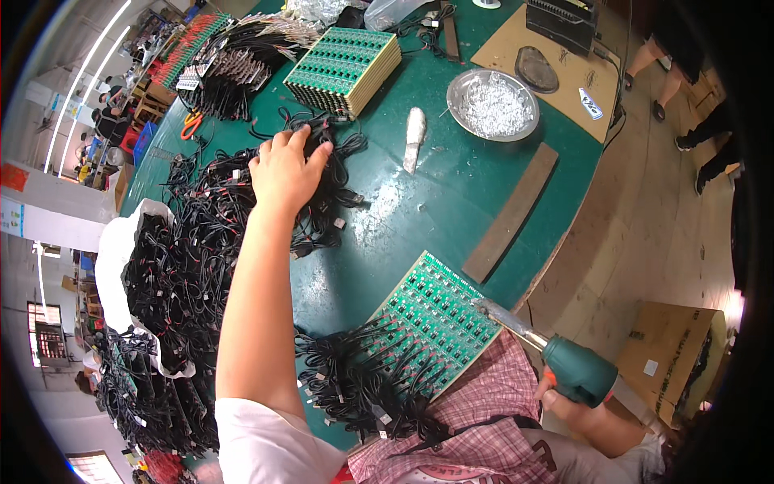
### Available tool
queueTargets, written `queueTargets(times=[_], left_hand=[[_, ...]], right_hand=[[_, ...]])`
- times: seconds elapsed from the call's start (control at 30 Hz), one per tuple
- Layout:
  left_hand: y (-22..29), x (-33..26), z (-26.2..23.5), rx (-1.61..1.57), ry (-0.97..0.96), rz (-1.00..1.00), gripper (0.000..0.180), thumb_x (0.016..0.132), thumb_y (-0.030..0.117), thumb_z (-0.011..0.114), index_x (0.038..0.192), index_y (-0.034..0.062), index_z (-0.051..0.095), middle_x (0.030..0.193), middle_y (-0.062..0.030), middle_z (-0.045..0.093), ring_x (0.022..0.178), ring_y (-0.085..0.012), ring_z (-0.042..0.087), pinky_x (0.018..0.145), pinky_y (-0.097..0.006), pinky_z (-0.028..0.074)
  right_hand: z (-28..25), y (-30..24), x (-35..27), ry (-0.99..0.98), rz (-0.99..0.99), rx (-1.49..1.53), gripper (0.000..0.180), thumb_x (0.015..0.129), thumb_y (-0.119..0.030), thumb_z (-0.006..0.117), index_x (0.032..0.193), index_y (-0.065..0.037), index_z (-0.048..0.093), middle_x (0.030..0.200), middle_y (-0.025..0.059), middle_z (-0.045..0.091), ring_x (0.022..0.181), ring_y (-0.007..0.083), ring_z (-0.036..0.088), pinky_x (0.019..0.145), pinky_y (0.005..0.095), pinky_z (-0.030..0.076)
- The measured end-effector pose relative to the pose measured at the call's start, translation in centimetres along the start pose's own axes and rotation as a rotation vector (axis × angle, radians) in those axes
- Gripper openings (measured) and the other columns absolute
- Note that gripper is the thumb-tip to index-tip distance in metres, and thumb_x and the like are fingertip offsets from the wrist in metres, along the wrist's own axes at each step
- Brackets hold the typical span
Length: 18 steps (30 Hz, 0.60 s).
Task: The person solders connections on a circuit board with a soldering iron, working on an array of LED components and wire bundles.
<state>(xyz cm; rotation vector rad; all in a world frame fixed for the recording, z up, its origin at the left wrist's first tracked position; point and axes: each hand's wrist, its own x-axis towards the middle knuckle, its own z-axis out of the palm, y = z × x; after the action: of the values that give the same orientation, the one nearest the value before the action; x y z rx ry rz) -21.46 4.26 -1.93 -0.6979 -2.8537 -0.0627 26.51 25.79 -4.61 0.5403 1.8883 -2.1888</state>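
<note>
My left hand reaches forward with fingers spread over a big heap of black USB cables; its fingertips touch the cables at the far end. No cable is plainly gripped. My right hand is closed around the grip of a green soldering gun. The metal tip of the gun points left, at the right edge of a green circuit board panel; I cannot tell if they touch. Cables with red and black wire ends lie attached along the panel's left part, and their bundle hangs toward my lap.
A stack of green panels stands at the back, beside bundled cables. A metal bowl of silvery bits, a white-handled scraper and a flat brown bar lie on the green table. A cardboard box sits at right.
</note>
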Motion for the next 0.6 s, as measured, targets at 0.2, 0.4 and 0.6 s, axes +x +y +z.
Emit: queueTargets(times=[0.2,0.4,0.6], left_hand=[[2.0,-6.4,-0.4,-0.169,0.052,0.291,0.049,0.09,0.04,0.07,0.132,0.0132,0.067,0.129,-0.0101,0.063,0.121,-0.033,0.056,0.107,-0.049,0.04],[1.1,-6.6,-1.8,-0.271,0.265,0.227,0.035,0.095,0.028,0.068,0.121,0.0059,0.073,0.134,-0.0128,0.062,0.121,-0.0377,0.054,0.107,-0.049,0.04],[4.6,-2.1,-0.8,-0.252,0.245,-0.152,0.05,0.086,0.047,0.078,0.11,0.0035,0.078,0.117,-0.0147,0.072,0.118,-0.0366,0.056,0.099,-0.046,0.048]], right_hand=[[0.7,-0.7,-0.7,0.071,0.12,0.023,0.037,0.088,-0.004,0.067,0.123,-0.002,0.054,0.109,0.0093,0.054,0.088,0.0193,0.065,0.068,0.0348,0.055],[0.0,-0.2,0.8,-0.013,-0.024,-0.004,0.043,0.091,-0.004,0.066,0.132,-0.007,0.053,0.096,0.0138,0.062,0.085,0.0185,0.063,0.07,0.0346,0.054],[1.9,-2.9,1.2,0.197,-0.022,0.09,0.01,0.09,-0.007,0.063,0.098,-0.001,0.066,0.084,0.0027,0.064,0.073,0.0089,0.057,0.066,0.0284,0.048]])
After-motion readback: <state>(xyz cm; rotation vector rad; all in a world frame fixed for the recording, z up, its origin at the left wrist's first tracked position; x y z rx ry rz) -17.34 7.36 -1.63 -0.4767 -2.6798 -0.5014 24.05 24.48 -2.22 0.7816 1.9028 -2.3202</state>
